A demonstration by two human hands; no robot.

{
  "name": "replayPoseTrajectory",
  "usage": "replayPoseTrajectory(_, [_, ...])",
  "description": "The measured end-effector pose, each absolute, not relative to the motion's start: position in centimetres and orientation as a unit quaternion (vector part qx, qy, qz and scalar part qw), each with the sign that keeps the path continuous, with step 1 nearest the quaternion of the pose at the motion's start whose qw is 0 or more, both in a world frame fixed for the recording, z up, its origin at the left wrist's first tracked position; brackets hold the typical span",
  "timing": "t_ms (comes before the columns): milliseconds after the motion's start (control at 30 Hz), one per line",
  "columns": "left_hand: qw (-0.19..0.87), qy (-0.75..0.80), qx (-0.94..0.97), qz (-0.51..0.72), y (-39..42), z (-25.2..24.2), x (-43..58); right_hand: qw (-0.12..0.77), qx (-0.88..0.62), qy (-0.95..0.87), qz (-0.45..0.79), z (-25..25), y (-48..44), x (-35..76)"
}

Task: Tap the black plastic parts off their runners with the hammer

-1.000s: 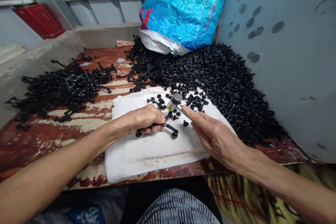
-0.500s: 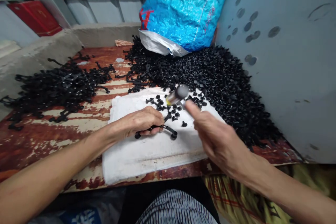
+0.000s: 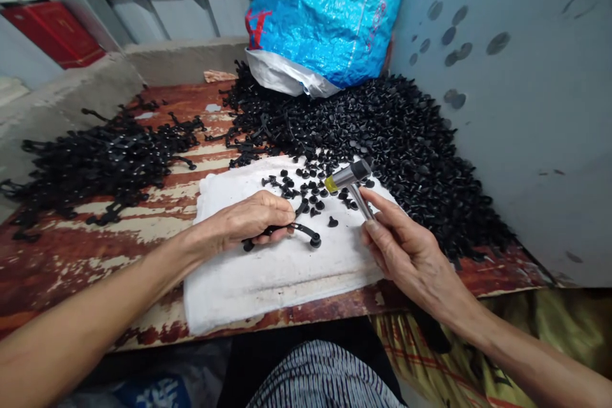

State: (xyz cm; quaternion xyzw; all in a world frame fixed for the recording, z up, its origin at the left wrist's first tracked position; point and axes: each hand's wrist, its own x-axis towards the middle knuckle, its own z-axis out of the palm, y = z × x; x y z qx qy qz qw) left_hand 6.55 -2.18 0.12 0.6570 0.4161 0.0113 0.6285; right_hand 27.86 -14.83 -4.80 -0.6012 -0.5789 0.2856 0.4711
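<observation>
My left hand [image 3: 248,222] is closed on a curved black plastic strap [image 3: 301,231] and presses it onto a white folded cloth [image 3: 282,268]. The strap's round end [image 3: 315,241] sticks out to the right of my fingers. My right hand [image 3: 406,248] grips the metal shaft of a small hammer [image 3: 348,176], whose head with a yellow face hangs above the cloth's far right. Several small black studs [image 3: 310,194] lie loose on the cloth between the two hands.
A big heap of black studs [image 3: 406,146] fills the right back of the rusty red table [image 3: 71,248], against a grey wall [image 3: 526,108]. A pile of black straps [image 3: 100,162] lies at the left. A blue plastic sack [image 3: 329,13] stands behind.
The hammer has swung up and to the right, away from the strap, with my right hand drawing back. My left hand has kept the strap in place.
</observation>
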Motion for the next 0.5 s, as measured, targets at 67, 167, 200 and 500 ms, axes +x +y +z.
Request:
replayPoseTrajectory(67, [0.626,0.412,0.661,0.01,-2.17,0.13,6.62,0.474,-0.602,-0.568,0.301,-4.99,-14.86,27.94])
replayPoseTrajectory(167, [0.627,0.412,0.661,0.012,-2.14,0.02,6.63,0.478,-0.596,-0.565,0.311,-4.89,-14.89,28.0])
replayPoseTrajectory(200, [0.628,0.415,0.659,0.013,-2.14,-0.02,6.63,0.477,-0.597,-0.565,0.312,-4.83,-14.92,28.01])
replayPoseTrajectory(500, [0.618,0.43,0.658,0.005,-2.16,-0.02,6.83,0.443,-0.61,-0.608,0.249,-4.89,-14.93,28.26])
